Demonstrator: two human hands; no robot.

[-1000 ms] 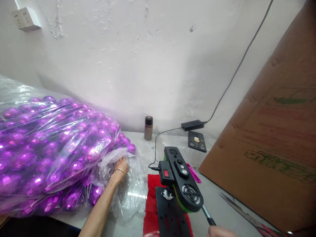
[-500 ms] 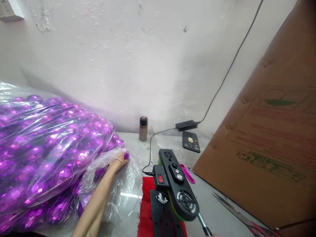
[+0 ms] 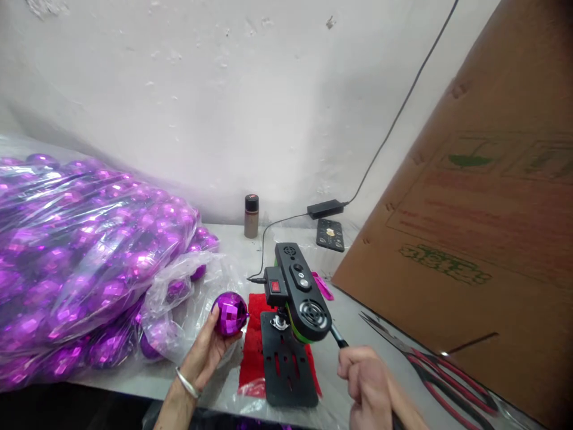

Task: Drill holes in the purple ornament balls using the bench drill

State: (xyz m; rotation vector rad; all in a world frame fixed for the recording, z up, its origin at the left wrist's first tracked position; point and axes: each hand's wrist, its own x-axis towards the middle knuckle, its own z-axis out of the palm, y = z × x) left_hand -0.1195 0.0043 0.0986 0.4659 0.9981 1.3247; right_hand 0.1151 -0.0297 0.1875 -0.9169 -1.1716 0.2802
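Note:
My left hand (image 3: 210, 340), with a silver bangle at the wrist, holds a shiny purple faceted bauble (image 3: 231, 314) from below and the left. Its small nub points right, towards a black tabletop machine (image 3: 302, 292) with round vents and a red switch. My right hand (image 3: 369, 382) is closed around the dark grip of a metal rod (image 3: 338, 335) that meets the machine's lower end. Under the machine lie its slotted black base plate (image 3: 289, 388) and a red cloth (image 3: 253, 358). Left of the bauble, a clear plastic bag (image 3: 98, 239) bulges with many similar baubles.
Large scissors (image 3: 432, 358) with red and black handles lie at the right, before a cardboard box (image 3: 470, 239). Behind the machine are a small black-capped bottle (image 3: 251, 218), a power adapter (image 3: 325, 208) with cable, and a dark phone-like slab (image 3: 330, 235).
My left hand has come out of the bag's opening with a bauble and moved towards the machine. My right hand has come into fuller view at the rod. The whole view has shifted.

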